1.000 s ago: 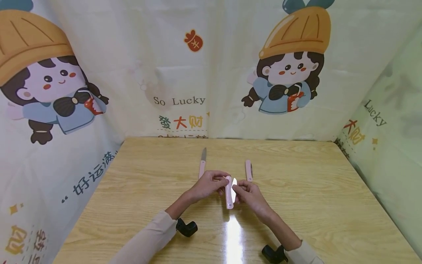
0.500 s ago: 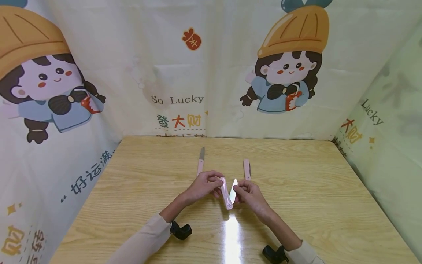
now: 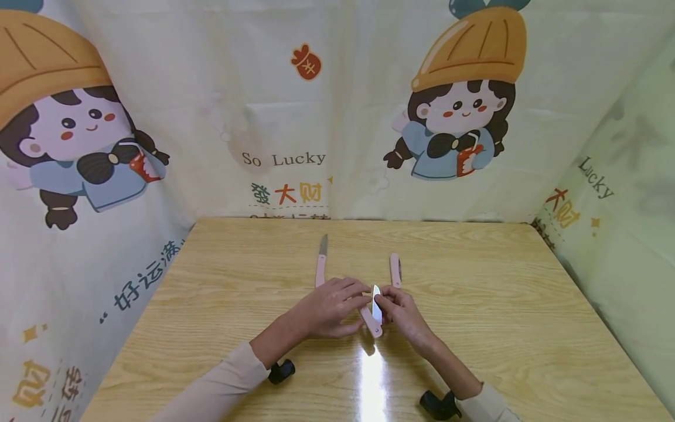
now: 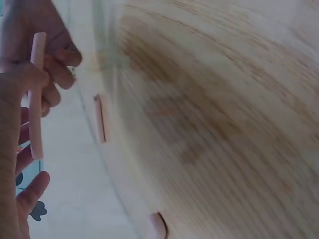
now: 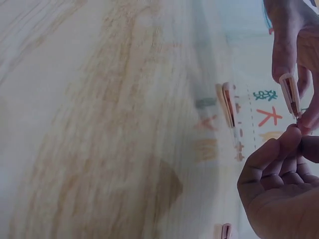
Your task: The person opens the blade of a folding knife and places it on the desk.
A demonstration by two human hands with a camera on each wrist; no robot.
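Wood-grain tbl point(image 3: 474, 281) w/ cartoon-print backdrop point(image 3: 358, 117) bhnd

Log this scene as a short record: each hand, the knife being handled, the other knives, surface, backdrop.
Handled knife: pink handle, blade partly unfolded
Right hand: pinches the blade
Left hand: fingers spread around the handle; firm contact unclear
Far-left knife: on the table, blade out, pointing away from the person
Far-right knife: on the table, folded
Surface: wood-grain table
Backdrop: pale cloth with cartoon figures
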